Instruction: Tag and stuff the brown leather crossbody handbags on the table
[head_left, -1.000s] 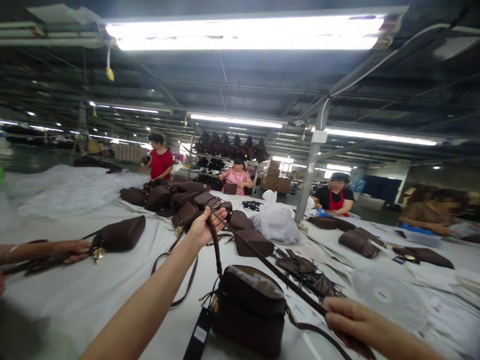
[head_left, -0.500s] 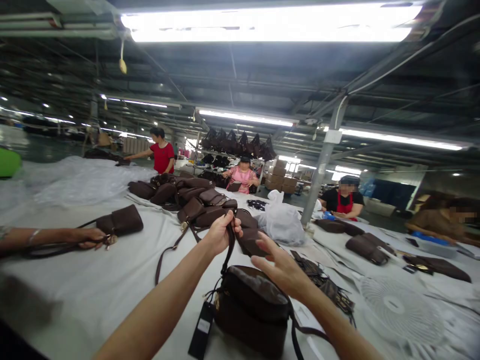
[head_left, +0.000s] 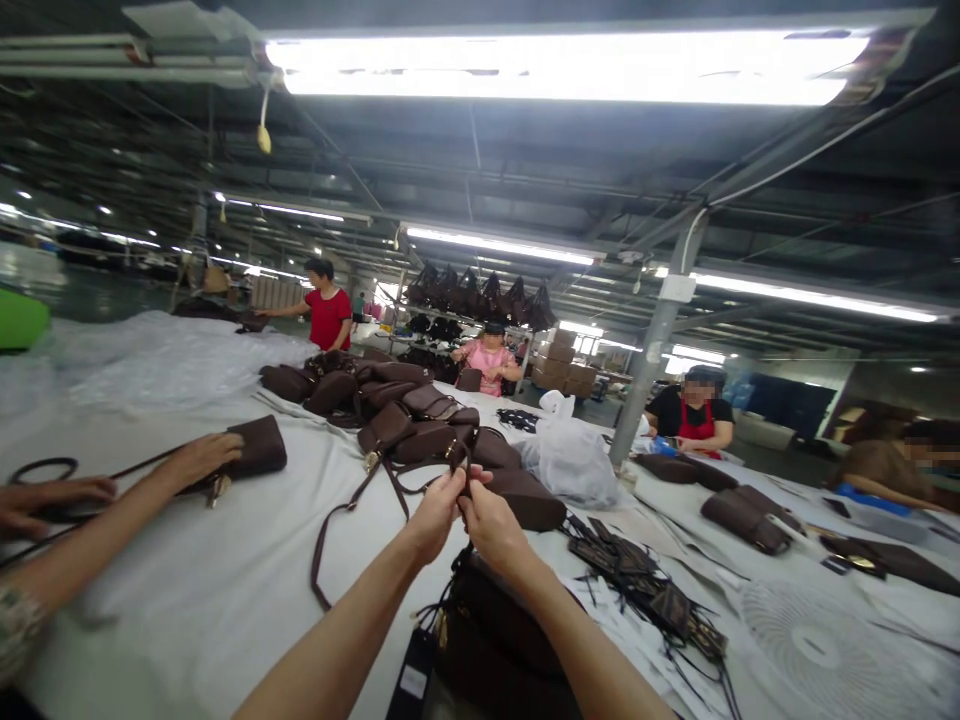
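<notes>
Both of my hands meet at the middle of the view, above a dark brown bag [head_left: 499, 640] that stands on the white-covered table. My left hand [head_left: 439, 510] pinches a dark strap [head_left: 462, 456] rising from the bag. Close against it, my right hand [head_left: 491, 515] has its fingers closed on the same strap. The fingertips partly hide the strap between them. A black tag [head_left: 412, 675] hangs at the bag's left side, and my right forearm covers part of the bag's top.
Beyond my hands lies a pile of brown bags [head_left: 390, 395]. Another person's hands reach from the left towards a brown bag [head_left: 260, 445]. To the right are a white plastic bag [head_left: 574, 460], a heap of black tags [head_left: 645, 580], a fan [head_left: 817, 640] and a metal post [head_left: 652, 350].
My right hand has moved left and closed on the strap beside my left hand. At the left, the other person's hand now lies on the brown bag, and a second hand shows.
</notes>
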